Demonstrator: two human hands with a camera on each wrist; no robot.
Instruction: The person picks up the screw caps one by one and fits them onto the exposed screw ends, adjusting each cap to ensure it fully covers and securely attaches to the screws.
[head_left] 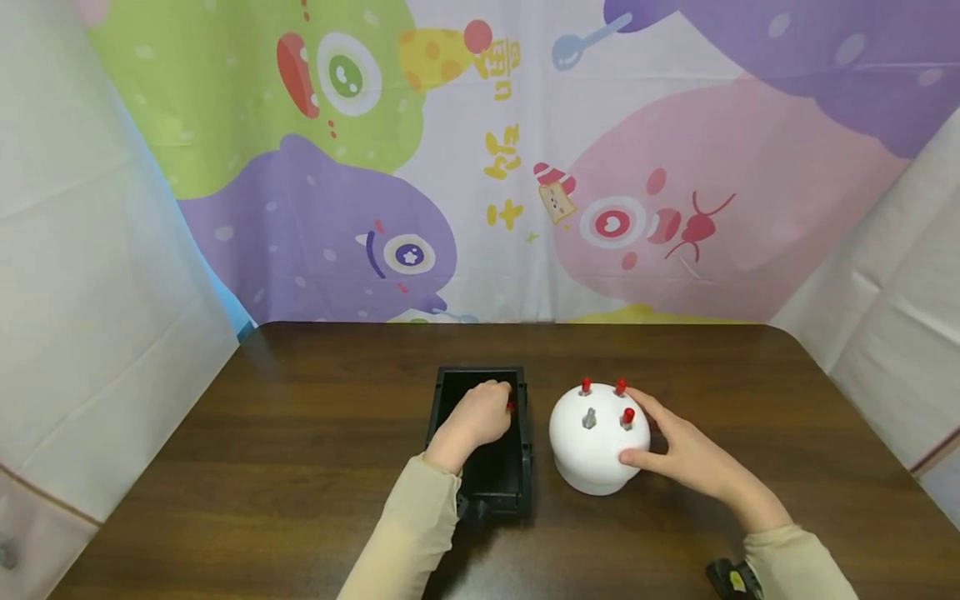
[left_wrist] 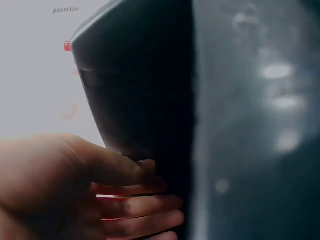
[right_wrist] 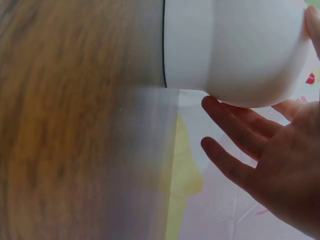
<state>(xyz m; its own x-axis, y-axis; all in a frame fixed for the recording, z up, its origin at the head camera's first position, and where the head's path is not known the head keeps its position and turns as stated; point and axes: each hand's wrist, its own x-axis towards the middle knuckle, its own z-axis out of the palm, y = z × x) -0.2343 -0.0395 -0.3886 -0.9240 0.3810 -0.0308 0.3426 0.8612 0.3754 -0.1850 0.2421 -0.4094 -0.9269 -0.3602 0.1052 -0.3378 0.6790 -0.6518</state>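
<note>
A black open box [head_left: 480, 372] sits mid-table. My left hand [head_left: 501, 407] reaches into it with curled fingers and pinches a small red peg [head_left: 510, 406]. The left wrist view shows those fingers [left_wrist: 150, 175] against the box's dark inner wall [left_wrist: 140, 90], with red glinting between them. Right of the box stands a white dome [head_left: 592, 454] holding three red pegs [head_left: 586, 385] and one grey peg [head_left: 589, 418]. My right hand [head_left: 645, 429] rests against the dome's right side, thumb in front. Its fingers [right_wrist: 235, 130] lie straight and spread beside the dome [right_wrist: 235, 50].
The dark wooden table [head_left: 300, 467] has rounded far corners. A cartoon-printed cloth [head_left: 480, 167] hangs behind it, with white sheets at both sides. A black wrist strap [head_left: 731, 577] shows at the lower right.
</note>
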